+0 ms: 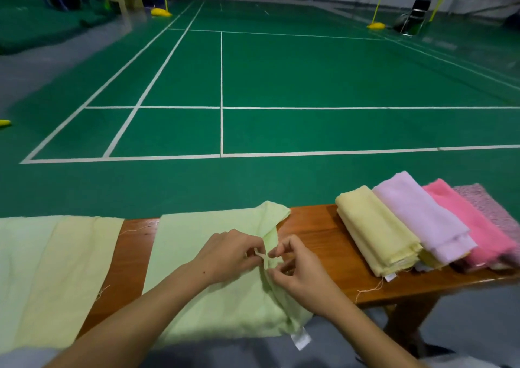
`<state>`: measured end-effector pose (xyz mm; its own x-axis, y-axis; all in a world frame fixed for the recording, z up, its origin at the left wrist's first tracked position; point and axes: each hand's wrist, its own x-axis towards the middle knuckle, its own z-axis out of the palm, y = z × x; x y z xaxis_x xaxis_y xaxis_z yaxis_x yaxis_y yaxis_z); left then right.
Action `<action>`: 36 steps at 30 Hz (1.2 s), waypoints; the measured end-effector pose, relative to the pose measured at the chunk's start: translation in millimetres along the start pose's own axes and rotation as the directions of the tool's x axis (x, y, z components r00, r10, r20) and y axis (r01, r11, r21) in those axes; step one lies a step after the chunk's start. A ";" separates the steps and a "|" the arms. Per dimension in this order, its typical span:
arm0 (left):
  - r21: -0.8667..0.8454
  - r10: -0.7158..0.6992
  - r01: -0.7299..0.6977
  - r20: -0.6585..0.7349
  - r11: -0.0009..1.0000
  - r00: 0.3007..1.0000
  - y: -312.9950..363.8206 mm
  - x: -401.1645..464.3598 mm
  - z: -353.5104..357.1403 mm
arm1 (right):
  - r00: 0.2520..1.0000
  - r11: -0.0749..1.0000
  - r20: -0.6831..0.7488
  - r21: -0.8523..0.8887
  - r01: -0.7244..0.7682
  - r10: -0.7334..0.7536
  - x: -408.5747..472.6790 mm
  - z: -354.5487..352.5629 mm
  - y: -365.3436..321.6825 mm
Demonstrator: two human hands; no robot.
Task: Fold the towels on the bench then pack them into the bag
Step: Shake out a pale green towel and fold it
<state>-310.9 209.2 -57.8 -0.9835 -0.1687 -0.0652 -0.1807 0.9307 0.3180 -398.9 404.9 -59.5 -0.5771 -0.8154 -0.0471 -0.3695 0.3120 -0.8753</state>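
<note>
At the left end of the surface (pixel 323 243), a pale green towel (pixel 19 269) and a pale yellow towel (pixel 67 272) lie spread flat and unfolded, overlapping each other. Near the middle, a light green towel (pixel 213 297) lies partly folded across the surface, its near edge overhanging the near edge. The left hand (pixel 228 255) and right hand (pixel 298 272) both pinch its bunched right edge, fingers curled close together. At the right end, four folded towels lie side by side, overlapping: yellow (pixel 374 232), lilac (pixel 419 215), pink (pixel 472 221) and a patterned one (pixel 489 204). Judgement: folding is roughly half complete; three towels remain, and packing has not begun. No bag is in view. Loose threads (pixel 368 290) hang from the towels. Beyond the far edge lies a green court floor (pixel 281 86).
</note>
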 end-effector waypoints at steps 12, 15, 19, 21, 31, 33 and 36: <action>-0.247 -0.061 0.042 -0.068 0.968 0.996 -10.5 -11.9 -9.4 | 0.985 0.981 0.166 -0.196 -0.013 0.046 -30.4 -45.6 10.0; -0.377 -0.056 0.039 -0.034 0.925 0.998 -10.0 -20.1 -12.3 | 0.995 0.978 0.095 -0.207 0.022 -0.002 -26.6 -56.6 14.4; -0.525 -0.079 0.056 -0.020 0.849 0.997 -10.9 -32.9 -13.2 | 0.998 0.956 -0.042 -0.292 0.037 -0.051 -4.6 -49.9 15.0; -0.596 -0.087 0.065 -0.009 0.800 0.996 -11.0 -38.5 -13.8 | 0.995 0.968 -0.085 -0.251 0.026 -0.049 14.6 -42.1 17.1; -0.807 -0.105 0.052 -0.013 0.588 0.994 -19.9 -63.8 -32.9 | 0.999 0.875 -0.035 0.484 -0.006 0.027 74.3 2.3 -2.1; -0.809 -0.111 0.054 -0.014 0.585 0.994 -24.2 -66.2 -36.6 | 1.000 0.823 -0.018 0.568 0.000 0.013 78.6 7.9 -2.5; -0.790 -0.123 0.076 0.001 0.608 0.992 -28.7 -66.7 -40.8 | 0.999 0.873 -0.031 0.487 0.020 -0.005 80.5 8.7 -8.7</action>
<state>-240.4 180.6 -24.0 -0.9538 -0.2816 -0.1044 -0.1900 0.2963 0.9360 -435.9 332.3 -59.9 -0.5977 -0.8012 -0.0274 0.0211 0.0185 -0.9996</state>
